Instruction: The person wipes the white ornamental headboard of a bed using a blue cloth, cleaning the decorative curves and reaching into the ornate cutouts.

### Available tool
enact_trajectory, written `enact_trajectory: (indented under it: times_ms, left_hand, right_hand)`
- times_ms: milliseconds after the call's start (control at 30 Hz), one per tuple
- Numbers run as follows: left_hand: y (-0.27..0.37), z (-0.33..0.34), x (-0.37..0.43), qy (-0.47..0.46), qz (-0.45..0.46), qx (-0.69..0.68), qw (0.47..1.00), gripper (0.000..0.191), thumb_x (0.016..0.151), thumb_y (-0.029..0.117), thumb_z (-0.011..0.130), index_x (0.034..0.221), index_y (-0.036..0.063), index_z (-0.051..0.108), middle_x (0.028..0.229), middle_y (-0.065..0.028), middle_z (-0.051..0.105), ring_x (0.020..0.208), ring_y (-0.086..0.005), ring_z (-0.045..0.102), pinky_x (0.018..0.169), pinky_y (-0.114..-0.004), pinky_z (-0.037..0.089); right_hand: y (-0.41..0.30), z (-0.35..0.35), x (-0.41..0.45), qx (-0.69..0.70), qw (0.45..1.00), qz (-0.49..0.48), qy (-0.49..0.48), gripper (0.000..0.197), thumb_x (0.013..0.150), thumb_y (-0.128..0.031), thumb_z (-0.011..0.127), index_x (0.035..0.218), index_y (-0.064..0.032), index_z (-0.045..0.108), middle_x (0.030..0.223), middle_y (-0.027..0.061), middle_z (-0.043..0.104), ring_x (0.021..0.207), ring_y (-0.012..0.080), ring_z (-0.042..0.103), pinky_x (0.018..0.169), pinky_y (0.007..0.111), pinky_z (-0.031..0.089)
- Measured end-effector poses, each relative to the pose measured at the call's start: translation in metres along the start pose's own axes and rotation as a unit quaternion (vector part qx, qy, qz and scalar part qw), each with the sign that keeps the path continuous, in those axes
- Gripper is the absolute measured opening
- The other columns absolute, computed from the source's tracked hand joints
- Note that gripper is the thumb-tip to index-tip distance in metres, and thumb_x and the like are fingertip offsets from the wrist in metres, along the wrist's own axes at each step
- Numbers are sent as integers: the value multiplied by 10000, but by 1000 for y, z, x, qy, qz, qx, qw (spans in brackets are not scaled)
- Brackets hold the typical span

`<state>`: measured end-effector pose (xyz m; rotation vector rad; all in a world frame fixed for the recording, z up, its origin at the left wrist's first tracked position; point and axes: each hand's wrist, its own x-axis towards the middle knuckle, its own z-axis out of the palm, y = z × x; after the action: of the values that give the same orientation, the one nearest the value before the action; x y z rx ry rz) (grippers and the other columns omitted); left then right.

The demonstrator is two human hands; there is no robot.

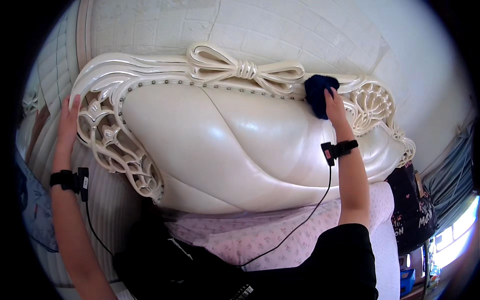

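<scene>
A cream upholstered headboard (195, 138) with a carved, glossy frame and a carved bow (245, 69) on its top rail spans the view. In my right hand (335, 105) is a bunched dark blue cloth (318, 95), pressed against the top rail just right of the bow. The cloth hides part of the rail and the stud row. My left hand (69, 116) rests on the outer left edge of the frame, beside the openwork flower carving (95, 114). Its fingers point up and hold no loose thing; the thumb is hard to make out.
A pale brick-patterned wall (262, 33) stands behind the headboard. Below lies pink floral bedding (255, 232). A dark printed fabric item (408, 210) and a grey-blue curtain (453, 180) are at the right. Black cables (296, 228) run from devices strapped to both wrists.
</scene>
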<state>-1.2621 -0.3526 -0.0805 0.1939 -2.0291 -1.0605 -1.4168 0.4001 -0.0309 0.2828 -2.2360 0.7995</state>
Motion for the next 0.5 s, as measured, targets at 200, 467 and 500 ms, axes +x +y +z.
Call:
enact_trajectory:
  times_ms: [200, 467, 500]
  left_hand:
    - [-7, -5, 4, 19, 13, 22, 999, 620, 968, 507, 502, 1312, -6, 465, 1148, -134, 592, 1048, -203, 552, 951, -304, 404]
    - [21, 4, -10, 43, -5, 77, 996, 624, 971, 510, 492, 1314, -10, 459, 1207, -162, 578, 1128, -229, 535, 991, -313, 380]
    - [22, 4, -10, 20, -9, 57, 998, 628, 970, 516, 487, 1315, -8, 457, 1215, -169, 576, 1135, -235, 535, 995, -316, 378]
  right_hand:
    - [-14, -9, -52, 370, 918, 134, -48, 510, 994, -319, 495, 1350, 45, 470, 1306, 113, 554, 1195, 201, 503, 1054, 301, 344]
    - [-17, -3, -56, 347, 930, 124, 12, 461, 1000, -312, 486, 1329, 11, 491, 1268, 93, 572, 1157, 163, 525, 1013, 290, 388]
    - [-19, -7, -55, 399, 905, 147, 21, 450, 1000, -316, 486, 1312, 7, 499, 1244, 97, 586, 1125, 177, 552, 979, 296, 419]
